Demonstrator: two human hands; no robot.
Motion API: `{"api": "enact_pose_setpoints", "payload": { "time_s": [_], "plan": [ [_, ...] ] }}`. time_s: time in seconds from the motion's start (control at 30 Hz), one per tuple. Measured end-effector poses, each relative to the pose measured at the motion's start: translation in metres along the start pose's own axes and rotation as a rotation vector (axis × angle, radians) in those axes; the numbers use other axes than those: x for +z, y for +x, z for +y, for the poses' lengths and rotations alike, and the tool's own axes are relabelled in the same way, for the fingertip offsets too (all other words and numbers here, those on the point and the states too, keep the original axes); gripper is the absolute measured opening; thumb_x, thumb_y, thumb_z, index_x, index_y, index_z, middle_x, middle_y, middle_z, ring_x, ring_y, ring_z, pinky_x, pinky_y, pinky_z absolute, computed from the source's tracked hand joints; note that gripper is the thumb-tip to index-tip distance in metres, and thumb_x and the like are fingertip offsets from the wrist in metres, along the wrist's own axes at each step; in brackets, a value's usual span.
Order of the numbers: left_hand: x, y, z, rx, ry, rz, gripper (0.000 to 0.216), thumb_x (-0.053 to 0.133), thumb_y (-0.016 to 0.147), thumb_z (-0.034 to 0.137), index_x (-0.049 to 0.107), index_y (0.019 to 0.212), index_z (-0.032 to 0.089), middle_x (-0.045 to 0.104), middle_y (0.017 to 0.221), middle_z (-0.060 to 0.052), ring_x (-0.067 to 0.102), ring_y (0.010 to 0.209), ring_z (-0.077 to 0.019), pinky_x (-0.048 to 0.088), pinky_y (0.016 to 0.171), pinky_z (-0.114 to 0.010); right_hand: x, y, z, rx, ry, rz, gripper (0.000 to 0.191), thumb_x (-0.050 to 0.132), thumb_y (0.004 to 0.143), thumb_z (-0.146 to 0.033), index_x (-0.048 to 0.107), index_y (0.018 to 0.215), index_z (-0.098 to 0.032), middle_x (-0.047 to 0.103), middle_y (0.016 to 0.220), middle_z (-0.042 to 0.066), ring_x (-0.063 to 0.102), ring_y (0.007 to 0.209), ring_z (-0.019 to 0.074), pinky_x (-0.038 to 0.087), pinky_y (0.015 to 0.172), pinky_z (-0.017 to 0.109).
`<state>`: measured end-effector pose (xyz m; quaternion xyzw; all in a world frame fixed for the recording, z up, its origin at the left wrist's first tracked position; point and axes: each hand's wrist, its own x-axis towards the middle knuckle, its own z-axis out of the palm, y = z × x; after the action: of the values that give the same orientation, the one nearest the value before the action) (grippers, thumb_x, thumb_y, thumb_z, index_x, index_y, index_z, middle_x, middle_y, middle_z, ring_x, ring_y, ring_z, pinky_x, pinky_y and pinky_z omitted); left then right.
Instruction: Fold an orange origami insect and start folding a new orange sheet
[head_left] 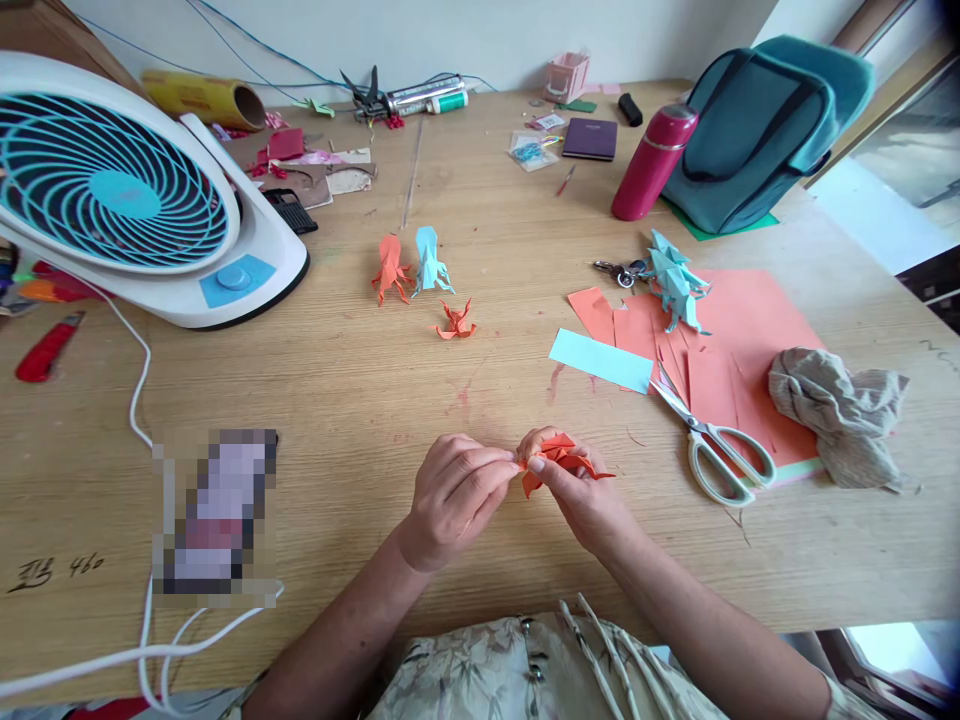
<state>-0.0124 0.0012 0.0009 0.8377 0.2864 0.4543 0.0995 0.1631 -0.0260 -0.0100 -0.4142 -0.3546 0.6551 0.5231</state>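
An orange origami figure (559, 455) with folded points is held above the table's near edge. My right hand (581, 495) grips its body between thumb and fingers. My left hand (461, 490) pinches its left end, fingertips pressed together there; the exact spot is partly hidden. Further back stand an orange origami figure (391, 268), a light blue one (430, 260) and a small orange piece (455, 320). To the right, light blue origami figures (675, 280) rest by orange paper sheets (765, 310). A light blue paper strip (600, 360) lies beside white-handled scissors (720, 450).
A white fan (255, 230) stands at the left, near a red cutter (49, 348) and a blurred-out phone (225, 510) with white cables. At the right are a crumpled cloth (840, 410), a magenta bottle (655, 162), a teal bag (750, 140) and keys (622, 272).
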Motion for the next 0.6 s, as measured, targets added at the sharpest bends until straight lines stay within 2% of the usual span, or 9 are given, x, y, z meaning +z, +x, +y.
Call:
{"api": "enact_pose_setpoints", "payload": {
  "time_s": [0.6],
  "plan": [
    [0.0042, 0.0001, 0.0019, -0.049, -0.025, 0.029, 0.026, 0.066, 0.082, 0.001, 0.061, 0.1, 0.02, 0.074, 0.093, -0.005, 0.066, 0.081, -0.0171, 0.052, 0.075, -0.034, 0.0019, -0.0002, -0.0041, -0.032, -0.083, -0.014, 0.018, 0.072, 0.086, -0.036, 0.065, 0.08, -0.021, 0.056, 0.074, -0.001, 0.048, 0.069, 0.0136, 0.038, 0.065, 0.027]
  ]
}}
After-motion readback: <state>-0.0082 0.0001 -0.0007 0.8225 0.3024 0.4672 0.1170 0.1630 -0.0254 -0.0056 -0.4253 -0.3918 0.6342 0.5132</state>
